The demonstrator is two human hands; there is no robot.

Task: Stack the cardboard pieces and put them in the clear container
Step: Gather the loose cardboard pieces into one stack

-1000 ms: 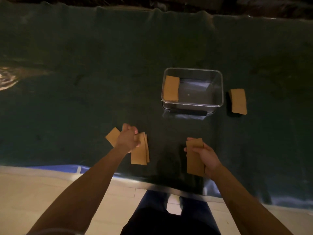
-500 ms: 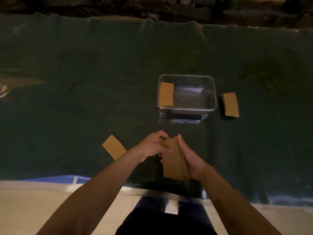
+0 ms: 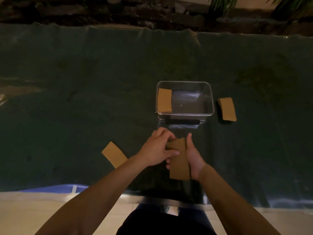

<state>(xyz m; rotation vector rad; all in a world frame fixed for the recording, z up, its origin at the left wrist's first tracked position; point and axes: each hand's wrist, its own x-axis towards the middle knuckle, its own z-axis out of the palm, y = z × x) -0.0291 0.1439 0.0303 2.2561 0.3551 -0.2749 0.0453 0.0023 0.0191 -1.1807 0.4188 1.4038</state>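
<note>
A stack of brown cardboard pieces is held between my two hands just in front of the clear container. My right hand cups the stack from the right and below. My left hand grips its upper left edge. Inside the container, against its left wall, lies one cardboard piece. A single piece lies on the green cloth to the left of my hands. Another piece lies on the cloth just right of the container.
A dark green cloth covers the table, with its near edge over a pale floor. Soil, stones and plants run along the far edge. My legs show below the table edge.
My left hand brought its pieces from the left onto the piece in my right hand, forming one stack. One piece stayed on the cloth at the left. The view has shifted slightly.
</note>
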